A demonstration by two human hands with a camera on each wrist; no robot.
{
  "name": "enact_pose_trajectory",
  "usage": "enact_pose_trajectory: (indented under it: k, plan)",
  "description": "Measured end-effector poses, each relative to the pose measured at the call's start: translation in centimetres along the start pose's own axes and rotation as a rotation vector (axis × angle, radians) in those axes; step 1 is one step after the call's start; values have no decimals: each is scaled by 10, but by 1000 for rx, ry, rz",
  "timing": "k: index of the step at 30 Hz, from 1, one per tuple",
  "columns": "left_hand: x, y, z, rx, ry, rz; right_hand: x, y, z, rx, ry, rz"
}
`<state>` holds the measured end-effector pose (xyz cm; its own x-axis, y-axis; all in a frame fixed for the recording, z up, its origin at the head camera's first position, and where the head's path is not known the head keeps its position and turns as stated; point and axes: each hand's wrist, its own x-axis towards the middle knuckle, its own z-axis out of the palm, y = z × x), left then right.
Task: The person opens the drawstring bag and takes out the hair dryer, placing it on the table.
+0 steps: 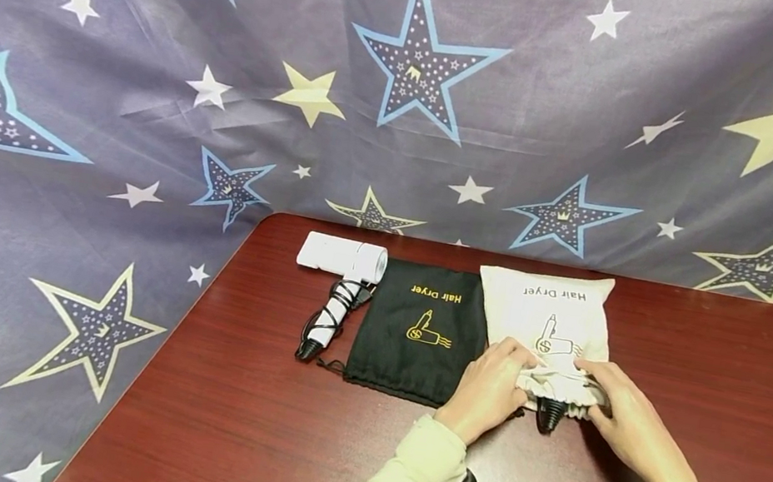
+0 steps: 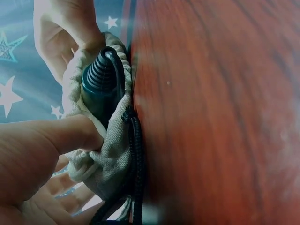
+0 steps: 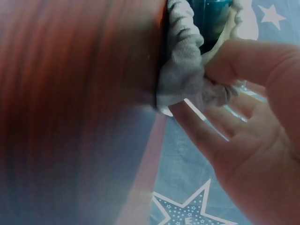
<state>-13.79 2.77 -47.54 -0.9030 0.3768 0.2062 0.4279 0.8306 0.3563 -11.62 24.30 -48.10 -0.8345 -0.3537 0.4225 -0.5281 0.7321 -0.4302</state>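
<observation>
A cream drawstring bag point(image 1: 536, 303) printed "Hair Dryer" lies on the table, its gathered mouth toward me. My left hand point(image 1: 487, 390) pinches the left side of that mouth, thumb at the opening's edge. On the opposite side, my right hand point(image 1: 636, 426) pinches the fabric between thumb and fingers. The black ribbed handle end of a hair dryer point(image 2: 99, 77) pokes out of the opening with its cord bent back; the bag hides the rest. A black drawstring point(image 2: 136, 150) hangs from the mouth near my left hand.
Left of the cream bag, a flat black drawstring bag point(image 1: 405, 362) lies beside it. Farther left is a white hair dryer point(image 1: 335, 254) with a black cord wound around its handle. A star-patterned cloth point(image 1: 443, 174) hangs behind the brown table point(image 1: 234, 436).
</observation>
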Motion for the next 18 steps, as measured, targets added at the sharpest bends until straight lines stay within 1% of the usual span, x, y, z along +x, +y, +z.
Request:
enact_pose_trajectory:
  k: [5, 10, 14, 18]
  plan:
    - [-1, 0, 0, 19, 4, 7, -2, 2, -2, -1, 10, -8]
    - [-2, 0, 0, 19, -4, -2, -3, 4, -1, 15, 13, -32]
    - [-2, -2, -1, 17, -5, 4, -2, 4, 0, 19, 36, -60]
    - [-1, -2, -1, 8, -1, 4, -1, 4, 0, 17, 53, -66]
